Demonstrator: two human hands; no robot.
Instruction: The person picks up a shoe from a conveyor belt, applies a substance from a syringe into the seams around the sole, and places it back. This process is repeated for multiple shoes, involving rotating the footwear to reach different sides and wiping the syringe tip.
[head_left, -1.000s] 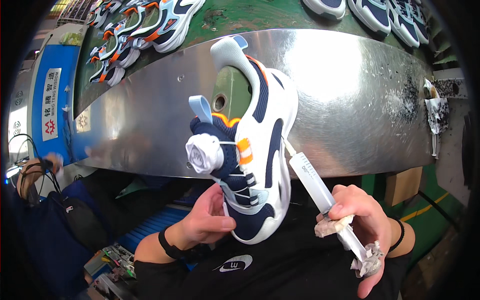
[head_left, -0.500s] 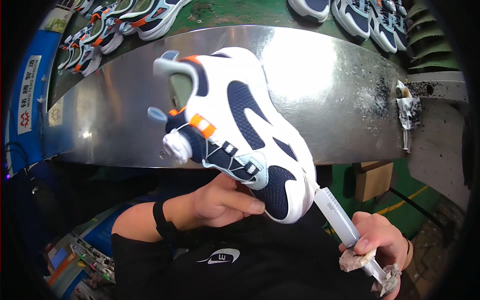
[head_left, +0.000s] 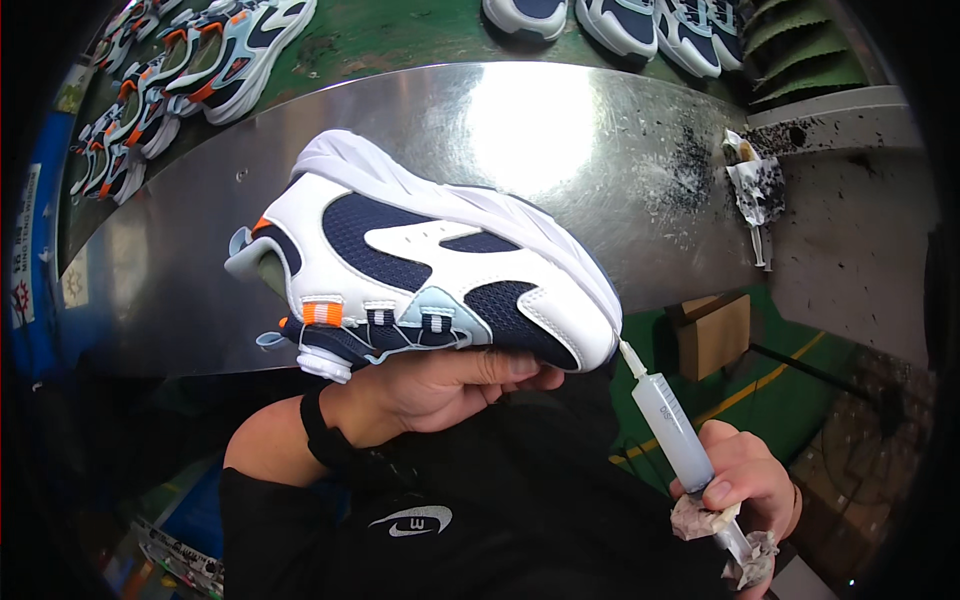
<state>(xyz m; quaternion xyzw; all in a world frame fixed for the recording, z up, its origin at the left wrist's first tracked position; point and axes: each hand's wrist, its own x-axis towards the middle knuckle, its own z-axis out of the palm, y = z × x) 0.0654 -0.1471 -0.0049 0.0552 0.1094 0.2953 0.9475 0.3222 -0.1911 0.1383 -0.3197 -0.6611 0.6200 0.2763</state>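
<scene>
Sneaker [head_left: 430, 270]: light, soft upper, stiff sole; held sole-up over steel counter [head_left: 600, 130].
Left hand [head_left: 440, 385]: cradles its laced top (best hold).
Right hand [head_left: 745, 480]: grips syringe [head_left: 670, 420], tip at toe.

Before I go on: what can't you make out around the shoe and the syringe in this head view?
- Syringe tip: sits at the toe of the shoe; contact too small to tell.
- Right hand: plunger end hidden by paper wads and the lower edge.
- Left hand: fingers hidden under the shoe.
- Shoe's far side and inside: turned away.
- Shoes at top: cut off by the edge.
</scene>
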